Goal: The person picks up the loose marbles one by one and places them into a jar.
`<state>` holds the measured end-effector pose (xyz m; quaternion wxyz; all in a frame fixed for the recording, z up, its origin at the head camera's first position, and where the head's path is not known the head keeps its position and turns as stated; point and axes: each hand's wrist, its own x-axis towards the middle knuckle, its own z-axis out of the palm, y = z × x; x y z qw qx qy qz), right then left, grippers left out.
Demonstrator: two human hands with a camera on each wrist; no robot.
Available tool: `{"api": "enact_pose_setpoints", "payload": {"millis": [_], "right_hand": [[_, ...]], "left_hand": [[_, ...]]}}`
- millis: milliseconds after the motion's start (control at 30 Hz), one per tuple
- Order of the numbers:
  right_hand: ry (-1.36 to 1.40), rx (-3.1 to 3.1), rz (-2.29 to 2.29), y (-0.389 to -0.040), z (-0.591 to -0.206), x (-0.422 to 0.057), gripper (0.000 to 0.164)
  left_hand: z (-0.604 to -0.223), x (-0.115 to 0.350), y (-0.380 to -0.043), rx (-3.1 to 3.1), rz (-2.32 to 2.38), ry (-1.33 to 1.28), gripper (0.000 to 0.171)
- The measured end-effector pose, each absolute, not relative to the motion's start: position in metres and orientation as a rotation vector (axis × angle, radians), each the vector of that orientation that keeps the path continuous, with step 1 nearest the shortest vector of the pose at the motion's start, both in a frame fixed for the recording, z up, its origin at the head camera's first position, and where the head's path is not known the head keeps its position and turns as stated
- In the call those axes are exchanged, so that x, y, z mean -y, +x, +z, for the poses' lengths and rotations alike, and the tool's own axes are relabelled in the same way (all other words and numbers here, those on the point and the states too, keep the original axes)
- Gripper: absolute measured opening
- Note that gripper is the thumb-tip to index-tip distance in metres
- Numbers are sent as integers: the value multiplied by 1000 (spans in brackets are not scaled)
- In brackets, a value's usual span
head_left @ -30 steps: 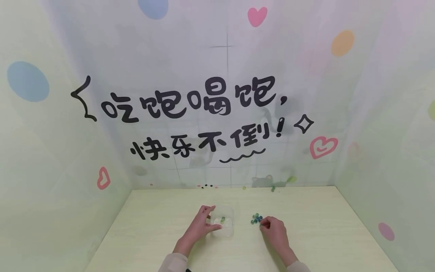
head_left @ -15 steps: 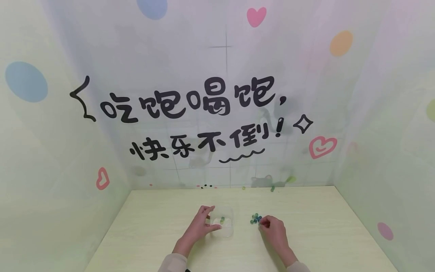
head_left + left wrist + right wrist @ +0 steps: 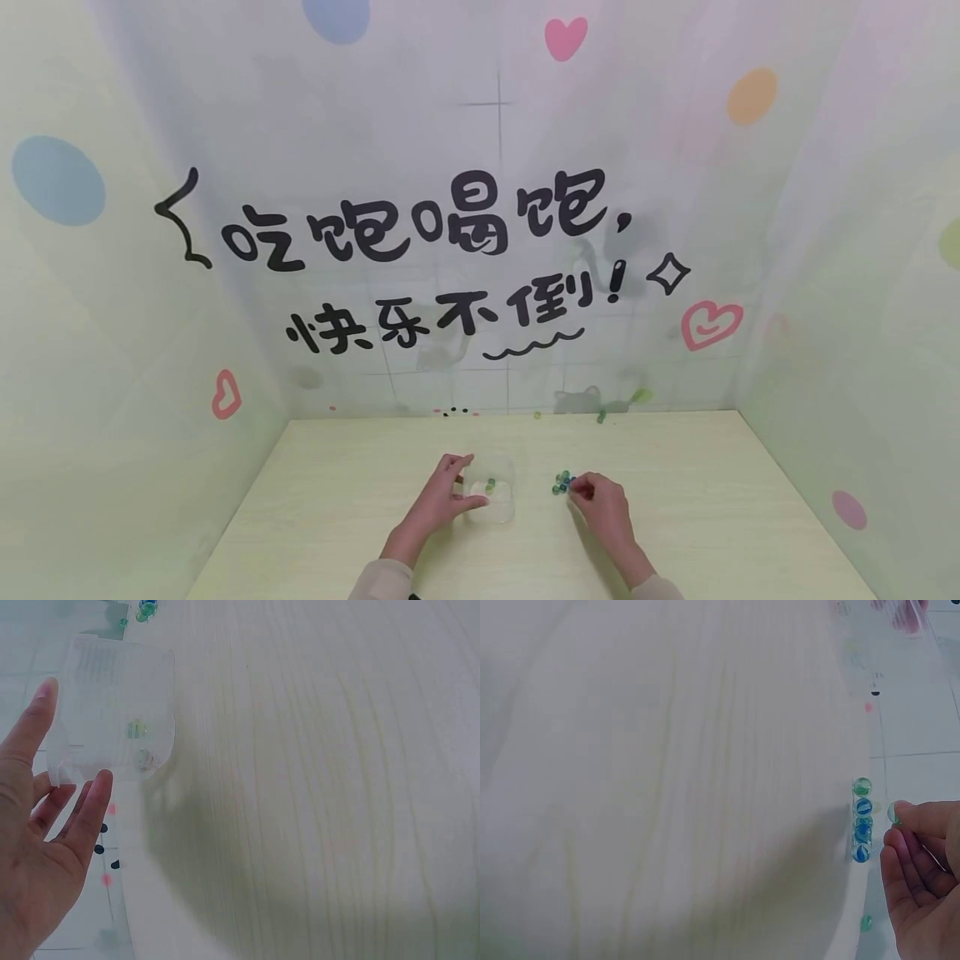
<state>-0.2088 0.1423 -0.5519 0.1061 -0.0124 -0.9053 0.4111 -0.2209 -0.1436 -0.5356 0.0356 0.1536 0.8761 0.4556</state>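
Observation:
My left hand (image 3: pixel 438 500) grips the left side of a clear plastic box (image 3: pixel 504 510), thumb in front and fingers behind. Inside the box lie a few green marbles (image 3: pixel 491 485), blurred by the plastic in the left wrist view. To the right, a small cluster of green and blue glass marbles (image 3: pixel 561 483) sits on the table. My right hand (image 3: pixel 607 508) is at the cluster's right edge. In the right wrist view its thumb and index finger pinch a pale green marble (image 3: pixel 893 813), close beside the blue and green ones.
A pale wood-grain table (image 3: pixel 337 517) carries everything, bounded by printed cloth walls at the back and both sides. Near the back edge lie a green marble (image 3: pixel 602 417) and a small yellowish one (image 3: pixel 537 415).
My right hand has edged slightly left towards the marble cluster. The left hand and the box look still.

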Motion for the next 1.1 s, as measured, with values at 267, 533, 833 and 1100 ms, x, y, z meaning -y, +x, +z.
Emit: {"api": "enact_pose_setpoints", "payload": {"millis": [267, 533, 833, 1100], "right_hand": [[-28, 2647, 1254, -210, -549, -139, 11], [15, 2612, 1248, -212, -547, -134, 12], [66, 2585, 1264, -214, -548, -126, 12], [74, 2586, 1315, -215, -542, -118, 10]], "left_hand": [[-533, 143, -218, -2686, 1399, 471, 79], [-533, 144, -218, -2684, 1402, 471, 80], [-535, 143, -219, -2687, 1405, 475, 80], [-533, 143, -220, -2686, 1407, 464, 79]]}}
